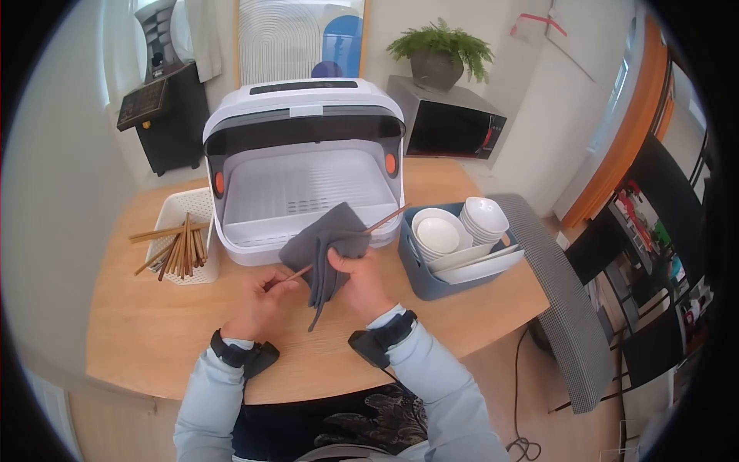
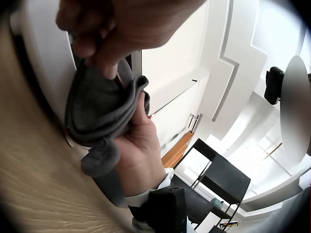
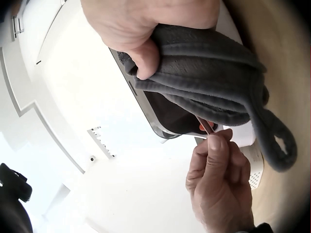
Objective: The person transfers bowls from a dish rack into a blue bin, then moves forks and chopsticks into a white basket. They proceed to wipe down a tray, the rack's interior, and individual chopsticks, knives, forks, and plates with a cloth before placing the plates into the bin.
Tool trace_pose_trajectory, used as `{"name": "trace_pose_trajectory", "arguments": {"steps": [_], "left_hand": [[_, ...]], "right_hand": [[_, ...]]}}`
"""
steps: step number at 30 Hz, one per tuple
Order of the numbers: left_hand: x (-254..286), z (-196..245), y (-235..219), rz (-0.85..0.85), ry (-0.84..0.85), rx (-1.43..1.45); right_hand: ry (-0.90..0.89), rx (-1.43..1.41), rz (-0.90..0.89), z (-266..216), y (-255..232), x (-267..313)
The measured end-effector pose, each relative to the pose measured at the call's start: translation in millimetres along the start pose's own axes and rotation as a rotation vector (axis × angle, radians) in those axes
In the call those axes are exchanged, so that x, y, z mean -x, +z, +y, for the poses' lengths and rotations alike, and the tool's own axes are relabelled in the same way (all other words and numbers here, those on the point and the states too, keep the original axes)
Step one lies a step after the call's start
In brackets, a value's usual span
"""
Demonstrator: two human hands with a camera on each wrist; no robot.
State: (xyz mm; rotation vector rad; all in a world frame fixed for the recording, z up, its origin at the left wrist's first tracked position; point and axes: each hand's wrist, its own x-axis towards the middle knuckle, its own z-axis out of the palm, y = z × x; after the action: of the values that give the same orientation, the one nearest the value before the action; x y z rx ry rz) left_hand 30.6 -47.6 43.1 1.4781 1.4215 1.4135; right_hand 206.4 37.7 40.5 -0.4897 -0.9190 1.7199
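A dark grey cloth [image 1: 327, 235] is folded around the middle of a thin brown chopstick [image 1: 390, 216], whose far end sticks out at the upper right in the head view. My right hand [image 1: 362, 285] grips the cloth, thumb on top, with the chopstick running through it. The chopstick's near end is pinched between the thumb and fingers of my left hand [image 1: 258, 302]. In the right wrist view, the cloth's hanging loop [image 3: 278, 148] dangles below the folds, and the pinching left fingertips [image 3: 217, 141] are close beside it. The stretch inside the cloth is hidden.
Behind the hands stands a white dish cabinet [image 1: 308, 242] with its lid raised. A white perforated basket [image 1: 202, 275] with several chopsticks is at the left. To the right, a blue-grey bin [image 1: 419, 279] holds white bowls and plates. A microwave [image 1: 450, 127] with a potted fern is farther back.
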Motion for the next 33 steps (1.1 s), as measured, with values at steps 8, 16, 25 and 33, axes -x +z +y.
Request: {"name": "trace_pose_trajectory", "arguments": {"steps": [8, 16, 25, 33], "left_hand": [[-9, -9, -32, -0.062, -0.128, -0.010], [-14, -4, -42, -0.033, -0.342, 0.269], [-13, -6, -34, -0.081, -0.344, 0.284], [-8, -5, -20, -0.198, -0.342, 0.296]], "right_hand": [[-0.297, -0.113, 0.139, -35, -29, -22], [-0.392, -0.130, 0.199, -44, -35, -24], [-0.129, -0.108, 0.022, -8, -17, -15], [0.073, -0.003, -0.093, 29, 4, 2]]}}
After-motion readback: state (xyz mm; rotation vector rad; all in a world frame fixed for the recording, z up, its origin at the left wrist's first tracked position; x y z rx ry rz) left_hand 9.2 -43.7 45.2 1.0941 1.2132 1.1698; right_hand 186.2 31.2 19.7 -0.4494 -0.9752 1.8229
